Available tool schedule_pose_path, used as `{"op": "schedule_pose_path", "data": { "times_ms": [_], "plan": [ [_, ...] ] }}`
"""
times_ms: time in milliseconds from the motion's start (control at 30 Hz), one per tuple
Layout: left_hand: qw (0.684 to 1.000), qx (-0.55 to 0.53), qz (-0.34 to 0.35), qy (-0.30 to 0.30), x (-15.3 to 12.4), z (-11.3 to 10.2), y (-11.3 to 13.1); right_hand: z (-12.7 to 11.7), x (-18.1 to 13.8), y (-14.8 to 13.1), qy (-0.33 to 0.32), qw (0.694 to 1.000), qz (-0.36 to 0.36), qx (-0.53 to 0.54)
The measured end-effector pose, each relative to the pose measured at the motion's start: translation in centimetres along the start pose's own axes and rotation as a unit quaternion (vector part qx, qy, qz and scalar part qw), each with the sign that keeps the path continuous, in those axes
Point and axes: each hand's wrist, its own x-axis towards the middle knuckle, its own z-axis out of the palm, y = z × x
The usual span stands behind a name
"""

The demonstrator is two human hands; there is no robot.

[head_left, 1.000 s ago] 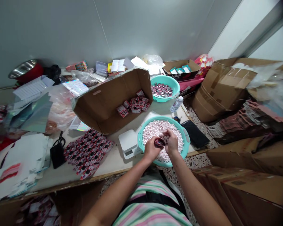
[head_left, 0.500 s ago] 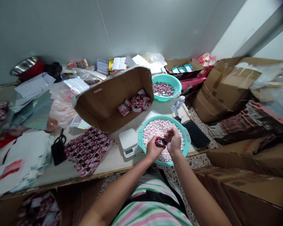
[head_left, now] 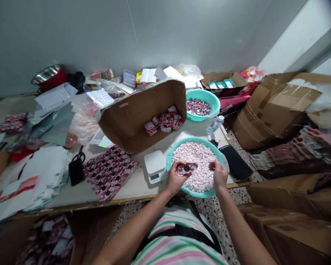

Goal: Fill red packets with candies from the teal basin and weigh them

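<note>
My left hand (head_left: pixel 175 179) is closed around a small oblong red-and-purple printed packet (head_left: pixel 187 169) with a dark round spot in its middle. It holds the packet above the left part of a turquoise basin (head_left: pixel 168 162) full of small whitish-pink pellets (head_left: pixel 200 180). Over the basin's right side is my right hand (head_left: pixel 220 175), fingers loosely curled and apart, close to the pellets; nothing shows in them. Left of the basin stands a white scale (head_left: pixel 154 163). Similar printed packets (head_left: pixel 110 169) lie in rows on the table farther left.
A cardboard box (head_left: pixel 138 114) tipped on its side holds several printed packets. Behind the basin are a second turquoise basin (head_left: pixel 216 101) of small round pieces and a clear bottle (head_left: pixel 215 124). A black pouch (head_left: pixel 235 162) lies to the right. Large cartons (head_left: pixel 256 106) stand on the right.
My right hand has moved right, away from the packet, to the basin's right side. The packet in my left hand now shows its printed face. The view has shifted slightly.
</note>
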Motion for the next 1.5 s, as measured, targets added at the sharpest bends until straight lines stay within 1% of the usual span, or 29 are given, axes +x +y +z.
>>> {"op": "schedule_pose_path", "data": {
  "times_ms": [100, 200, 300, 400, 467, 533, 600, 733, 800, 900, 1000, 1067, 1133, 1167, 1233, 1267, 1367, 1433, 1500],
  "plan": [
    [1.000, -0.001, 0.009, 0.012, -1.2, -2.1, 0.0, -0.3, -0.7, 1.0, -0.035, 0.998, -0.013, -0.051],
    [0.999, 0.004, 0.009, 0.052, -2.8, -4.5, -0.2, -0.4, -1.0, 1.7, -0.080, 0.992, -0.028, -0.093],
    [0.994, 0.025, -0.006, 0.111, -4.4, -6.8, -1.0, 0.0, -1.3, 2.2, -0.117, 0.984, -0.040, -0.129],
    [0.977, 0.089, -0.030, 0.191, -5.4, -8.8, -2.3, 0.3, -1.9, 2.5, -0.161, 0.970, -0.051, -0.174],
    [0.960, 0.129, -0.049, 0.243, -5.4, -10.0, -3.3, 0.3, -2.3, 2.8, -0.196, 0.955, -0.064, -0.212],
    [0.947, 0.156, -0.069, 0.273, -4.8, -11.0, -4.3, -0.1, -2.7, 3.2, -0.225, 0.938, -0.077, -0.250],
    [0.941, 0.181, -0.071, 0.276, -3.7, -11.7, -5.1, -0.6, -3.1, 3.6, -0.242, 0.925, -0.088, -0.280],
    [0.932, 0.239, -0.053, 0.267, -0.8, -12.7, -6.3, -2.2, -3.8, 4.8, -0.246, 0.911, -0.093, -0.316],
    [0.930, 0.254, -0.047, 0.261, 0.6, -12.9, -6.8, -3.0, -4.0, 5.2, -0.246, 0.908, -0.083, -0.329],
    [0.934, 0.266, -0.037, 0.235, 2.3, -13.0, -7.6, -4.3, -4.2, 5.4, -0.229, 0.905, -0.058, -0.355],
    [0.937, 0.269, -0.040, 0.220, 3.0, -13.1, -8.3, -5.2, -4.5, 4.8, -0.208, 0.901, -0.049, -0.378],
    [0.936, 0.273, -0.033, 0.219, 2.7, -13.2, -8.6, -5.6, -4.7, 4.3, -0.205, 0.900, -0.060, -0.381],
    [0.931, 0.288, -0.012, 0.224, 1.4, -13.5, -8.9, -5.7, -4.7, 3.8, -0.203, 0.900, -0.075, -0.379],
    [0.927, 0.297, -0.003, 0.229, 0.3, -13.7, -9.1, -5.7, -4.7, 3.7, -0.203, 0.900, -0.081, -0.378],
    [0.920, 0.309, -0.001, 0.242, -2.8, -14.2, -9.5, -5.4, -4.4, 3.7, -0.200, 0.899, -0.086, -0.379],
    [0.918, 0.310, -0.012, 0.249, -4.8, -14.5, -9.8, -5.1, -4.3, 3.7, -0.200, 0.899, -0.088, -0.380],
    [0.913, 0.297, -0.065, 0.273, -11.3, -15.4, -10.7, -3.9, -4.0, 4.0, -0.214, 0.894, -0.108, -0.378],
    [0.911, 0.275, -0.125, 0.281, -15.4, -16.0, -11.4, -2.8, -3.9, 4.3, -0.232, 0.888, -0.142, -0.371],
    [0.901, 0.254, -0.197, 0.292, -18.8, -16.4, -12.3, -1.7, -3.7, 4.7, -0.250, 0.877, -0.187, -0.364]
  ]
}}
